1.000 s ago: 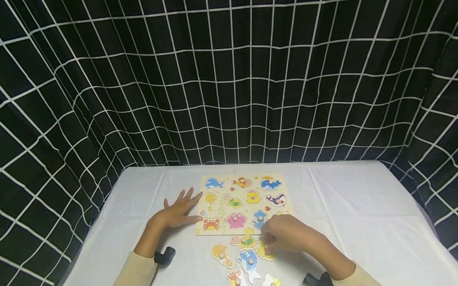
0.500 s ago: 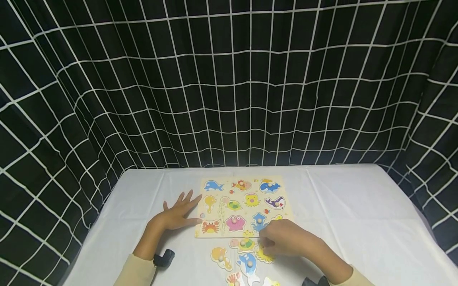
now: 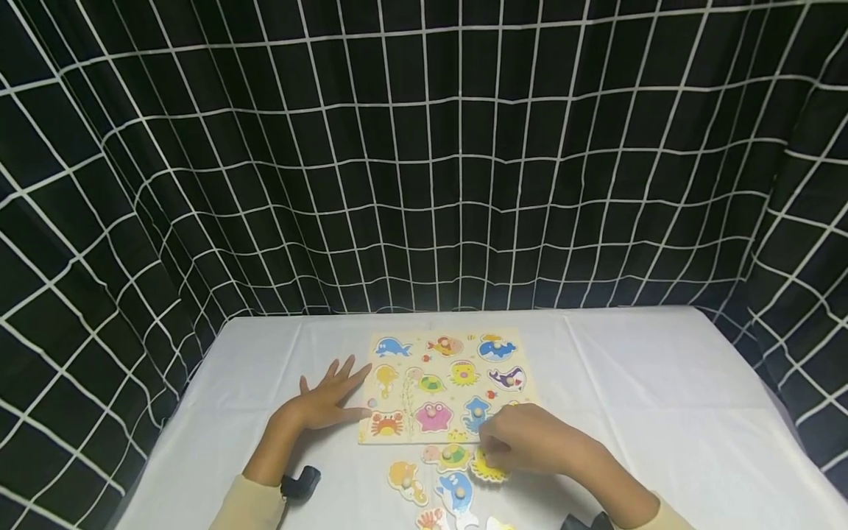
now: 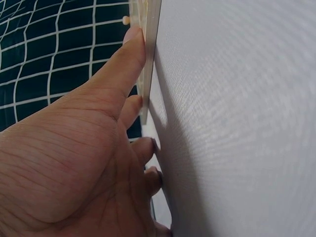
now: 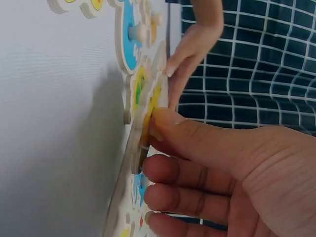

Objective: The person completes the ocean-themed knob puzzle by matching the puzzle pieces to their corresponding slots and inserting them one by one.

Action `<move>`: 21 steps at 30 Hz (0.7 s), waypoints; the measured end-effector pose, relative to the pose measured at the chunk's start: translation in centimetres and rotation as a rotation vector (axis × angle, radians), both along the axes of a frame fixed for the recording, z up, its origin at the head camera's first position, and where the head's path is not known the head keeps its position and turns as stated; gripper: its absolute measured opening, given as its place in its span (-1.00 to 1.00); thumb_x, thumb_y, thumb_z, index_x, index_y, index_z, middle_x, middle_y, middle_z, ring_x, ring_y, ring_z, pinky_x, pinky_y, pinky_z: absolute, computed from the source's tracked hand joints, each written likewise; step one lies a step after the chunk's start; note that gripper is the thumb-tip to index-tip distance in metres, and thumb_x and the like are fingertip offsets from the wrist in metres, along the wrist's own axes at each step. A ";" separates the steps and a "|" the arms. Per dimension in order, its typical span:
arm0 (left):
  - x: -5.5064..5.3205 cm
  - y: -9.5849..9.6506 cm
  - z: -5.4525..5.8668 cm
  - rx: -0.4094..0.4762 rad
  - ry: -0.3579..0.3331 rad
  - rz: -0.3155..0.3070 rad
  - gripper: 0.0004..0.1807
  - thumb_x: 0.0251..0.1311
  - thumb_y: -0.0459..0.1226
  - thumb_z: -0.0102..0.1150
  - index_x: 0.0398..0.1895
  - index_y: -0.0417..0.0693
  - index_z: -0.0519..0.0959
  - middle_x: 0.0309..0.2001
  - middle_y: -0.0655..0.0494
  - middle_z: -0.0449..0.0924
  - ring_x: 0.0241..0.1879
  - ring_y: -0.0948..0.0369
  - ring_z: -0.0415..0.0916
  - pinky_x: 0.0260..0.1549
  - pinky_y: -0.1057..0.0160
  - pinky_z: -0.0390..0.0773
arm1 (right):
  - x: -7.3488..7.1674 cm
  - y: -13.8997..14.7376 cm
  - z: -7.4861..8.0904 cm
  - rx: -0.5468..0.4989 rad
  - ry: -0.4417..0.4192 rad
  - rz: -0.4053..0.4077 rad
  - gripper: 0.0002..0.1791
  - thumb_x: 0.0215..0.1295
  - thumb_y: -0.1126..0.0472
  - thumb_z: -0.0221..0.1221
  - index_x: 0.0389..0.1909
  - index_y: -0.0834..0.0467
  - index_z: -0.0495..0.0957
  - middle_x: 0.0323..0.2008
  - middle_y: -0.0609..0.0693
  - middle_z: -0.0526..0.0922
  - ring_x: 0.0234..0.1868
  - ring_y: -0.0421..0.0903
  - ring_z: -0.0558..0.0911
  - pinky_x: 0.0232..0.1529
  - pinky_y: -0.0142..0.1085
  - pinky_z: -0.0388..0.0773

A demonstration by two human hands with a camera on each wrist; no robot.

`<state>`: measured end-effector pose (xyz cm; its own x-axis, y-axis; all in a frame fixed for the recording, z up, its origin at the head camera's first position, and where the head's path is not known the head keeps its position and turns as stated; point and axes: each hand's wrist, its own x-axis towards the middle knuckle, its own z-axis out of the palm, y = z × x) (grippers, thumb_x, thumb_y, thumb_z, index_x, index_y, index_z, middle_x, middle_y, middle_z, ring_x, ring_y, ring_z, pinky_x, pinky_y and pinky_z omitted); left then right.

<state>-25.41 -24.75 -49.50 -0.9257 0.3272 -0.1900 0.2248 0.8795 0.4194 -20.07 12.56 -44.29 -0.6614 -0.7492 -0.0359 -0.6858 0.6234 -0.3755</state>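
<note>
yellow puzzle piece [image 3: 485, 472], pinched between thumb and forefinger of the right hand [image 3: 530, 439], just in front of the near edge of the puzzle board [image 3: 419, 341] and right beside the loose turtle piece [image 3: 454, 458]. seen nearly edge-on in the right wrist view, with pale wooden rim in sight and any knob hidden by the thumb. cannot tell about contact with the cloth underneath. other three fingers of that hand curled loosely below the forefinger.

at the board's left edge, left hand [image 3: 326, 403] with fingers spread, thumb and forefinger touching the wood.

set into the board, with knobs on top: fish piece [image 3: 445, 346], blue whale piece [image 3: 495, 349], purple whale piece [image 3: 509, 379], pink piece [image 3: 433, 417] and blue squid piece [image 3: 475, 414]. visible as flat prints: printed dolphin [image 3: 393, 347], printed seahorse [image 3: 386, 377], printed turtle [image 3: 430, 383], printed octopus [image 3: 464, 373] and printed crab [image 3: 386, 424].

loose on the white cloth [image 3: 629, 383], nearer the person: orange seahorse piece [image 3: 401, 475], blue dolphin piece [image 3: 456, 484], plus a reddish piece [image 3: 430, 520] and a pale yellow piece [image 3: 498, 525], both cut off by the lower frame edge. beyond the table, black curtain [image 3: 445, 132] with white grid lines.
</note>
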 end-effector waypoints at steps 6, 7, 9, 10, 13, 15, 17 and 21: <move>0.2 0.0 0.2 0.017 -0.011 -0.011 -0.06 0.24 0.27 0.19 0.62 0.22 0.11 0.64 -0.10 -0.18 0.60 -0.19 -0.35 0.25 -0.61 -0.43 | 0.0 0.1 0.6 -0.058 0.016 -0.010 -0.74 0.22 0.28 0.32 -0.52 -0.13 0.52 -0.60 -0.38 0.45 -0.56 -0.38 0.38 -0.46 -0.41 0.40; 0.2 0.0 0.2 0.013 -0.007 -0.012 -0.06 0.25 0.27 0.19 0.62 0.22 0.11 0.64 -0.10 -0.18 0.60 -0.19 -0.35 0.25 -0.62 -0.42 | -0.1 0.1 0.8 -0.067 0.023 -0.012 -0.73 0.22 0.29 0.32 -0.52 -0.13 0.53 -0.59 -0.38 0.45 -0.56 -0.38 0.38 -0.45 -0.41 0.41; 0.0 -0.1 0.2 0.002 0.000 -0.014 -0.08 0.27 0.26 0.18 0.63 0.23 0.10 0.64 -0.09 -0.19 0.60 -0.17 -0.36 0.25 -0.61 -0.42 | -0.4 0.1 1.1 -0.074 0.047 -0.011 -0.73 0.23 0.30 0.30 -0.51 -0.13 0.53 -0.60 -0.37 0.45 -0.57 -0.39 0.37 -0.46 -0.42 0.41; 0.0 -0.1 0.2 -0.001 0.006 -0.014 -0.08 0.28 0.26 0.17 0.63 0.23 0.10 0.64 -0.09 -0.19 0.60 -0.17 -0.36 0.25 -0.61 -0.41 | -0.5 0.0 1.2 -0.075 0.057 -0.012 -0.73 0.24 0.30 0.30 -0.51 -0.13 0.54 -0.60 -0.37 0.45 -0.57 -0.39 0.36 -0.47 -0.42 0.40; -0.3 0.0 -0.1 -0.012 0.017 -0.008 -0.07 0.26 0.28 0.16 0.63 0.25 0.10 0.64 -0.07 -0.18 0.60 -0.17 -0.36 0.25 -0.61 -0.41 | -1.0 -0.1 1.6 -0.069 0.102 -0.015 -0.71 0.25 0.32 0.29 -0.53 -0.12 0.52 -0.63 -0.36 0.40 -0.59 -0.40 0.31 -0.50 -0.43 0.36; -0.3 0.0 -0.2 -0.016 0.021 0.001 -0.06 0.24 0.29 0.17 0.62 0.26 0.11 0.64 -0.07 -0.16 0.60 -0.16 -0.34 0.25 -0.62 -0.40 | -1.4 -0.4 1.9 -0.063 0.141 -0.021 -0.69 0.24 0.32 0.29 -0.57 -0.11 0.49 -0.65 -0.35 0.33 -0.60 -0.39 0.26 -0.51 -0.42 0.31; -0.3 0.0 -0.2 -0.017 0.022 0.010 -0.05 0.22 0.30 0.18 0.62 0.27 0.12 0.64 -0.07 -0.15 0.60 -0.16 -0.33 0.25 -0.62 -0.40 | -2.0 -0.6 2.1 -0.050 0.167 -0.031 -0.68 0.23 0.33 0.29 -0.59 -0.10 0.48 -0.66 -0.33 0.31 -0.60 -0.37 0.26 -0.50 -0.40 0.29; 0.0 0.0 0.0 -0.005 0.016 0.012 -0.06 0.23 0.27 0.20 0.61 0.22 0.14 0.63 -0.10 -0.14 0.60 -0.18 -0.32 0.25 -0.62 -0.40 | -3.3 -0.9 2.6 -0.032 0.188 -0.056 -0.69 0.27 0.32 0.30 -0.58 -0.09 0.50 -0.66 -0.30 0.34 -0.60 -0.34 0.28 -0.49 -0.39 0.30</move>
<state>-25.36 -24.72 -49.50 -0.9324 0.3155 -0.1766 0.2212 0.8841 0.4117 -23.38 11.69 -41.71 -0.6950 -0.7097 0.1156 -0.7102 0.6525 -0.2642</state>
